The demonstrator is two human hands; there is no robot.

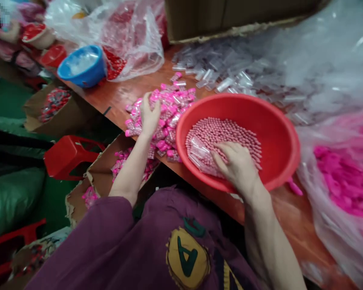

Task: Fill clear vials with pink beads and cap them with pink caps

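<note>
L hand (149, 114) on pink-capped tubes (160, 121); R hand (236, 165) on clear bag (199, 155) in red basin (278, 137) at surface (124, 94) edge, basin keeping pink beads (224, 137) contained; can't tell either grip's state.

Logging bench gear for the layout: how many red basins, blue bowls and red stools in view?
Red plastic basin: 1
Blue plastic bowl: 1
Red plastic stools: 2
Total: 4

Dark green letter A (184, 255) on the yellow patch (202, 266) of the purple shirt (78, 241); nothing else legible.
</note>
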